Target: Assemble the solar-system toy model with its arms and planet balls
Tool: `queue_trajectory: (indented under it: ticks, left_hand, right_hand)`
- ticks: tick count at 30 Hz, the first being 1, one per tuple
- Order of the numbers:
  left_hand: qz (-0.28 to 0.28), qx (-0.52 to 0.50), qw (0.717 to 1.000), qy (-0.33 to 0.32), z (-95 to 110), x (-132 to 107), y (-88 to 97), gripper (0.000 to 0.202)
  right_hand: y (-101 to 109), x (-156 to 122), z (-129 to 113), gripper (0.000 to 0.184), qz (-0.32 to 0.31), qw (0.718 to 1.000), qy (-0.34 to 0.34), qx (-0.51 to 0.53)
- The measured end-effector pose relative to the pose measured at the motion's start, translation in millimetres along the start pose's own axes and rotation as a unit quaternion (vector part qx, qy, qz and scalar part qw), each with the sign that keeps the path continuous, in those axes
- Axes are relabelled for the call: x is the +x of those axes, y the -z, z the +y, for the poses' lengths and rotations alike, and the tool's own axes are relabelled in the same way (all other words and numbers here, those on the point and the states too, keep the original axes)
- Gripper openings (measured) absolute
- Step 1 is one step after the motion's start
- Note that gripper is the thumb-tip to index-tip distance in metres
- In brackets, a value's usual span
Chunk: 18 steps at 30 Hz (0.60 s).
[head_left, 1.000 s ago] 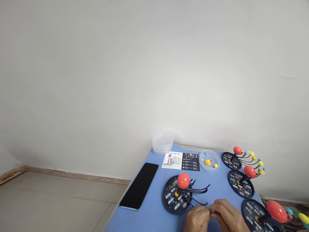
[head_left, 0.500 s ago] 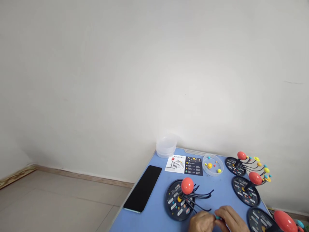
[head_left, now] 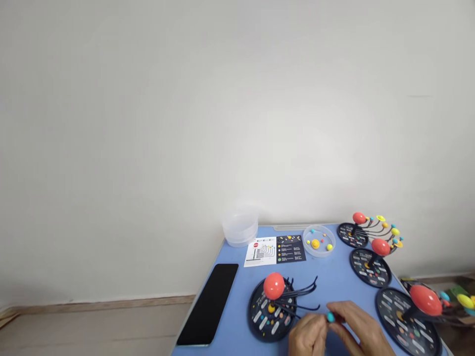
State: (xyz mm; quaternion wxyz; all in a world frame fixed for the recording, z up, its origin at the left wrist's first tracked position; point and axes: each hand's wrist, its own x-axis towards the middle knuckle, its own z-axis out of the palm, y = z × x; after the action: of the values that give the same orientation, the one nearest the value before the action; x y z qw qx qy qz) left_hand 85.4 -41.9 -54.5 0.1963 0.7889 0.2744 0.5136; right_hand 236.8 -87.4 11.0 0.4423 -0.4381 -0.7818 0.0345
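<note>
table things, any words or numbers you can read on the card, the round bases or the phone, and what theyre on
Nothing can be read word for word.
Printed card: headings and lines of text, too small to read.
Black round base: white labels, too blurred to read.
Black phone: no text visible.

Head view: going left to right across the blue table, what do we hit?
Black smartphone → clear plastic tub → black-and-white printed leaflet → clear round dish of coloured balls → solar-system model with red ball on round black base
</note>
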Motion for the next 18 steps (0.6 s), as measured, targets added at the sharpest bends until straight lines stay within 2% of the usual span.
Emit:
queue_trajectory:
  ticks: [3,8,18]
  left_hand:
    - [-0.025,-0.046,0.998,0.023,13.8,7.1,9.3,0.034]
    - [-0.004,-0.017,1.000,0.017,26.5,13.7,14.0,0.033]
    - [-0.013,0.010,1.000,0.025,32.5,14.2,13.7,0.036]
  right_hand:
    - [-1.1,-3.4,-4.5,0.027,-0.001,0.999,-0.030,0.017]
    - [-5.7,-11.3,-3.3,0.025,-0.013,0.999,-0.050,0.013]
    - [-2.9,-7.5,-1.9,0.019,-0.012,1.000,0.001,-0.018]
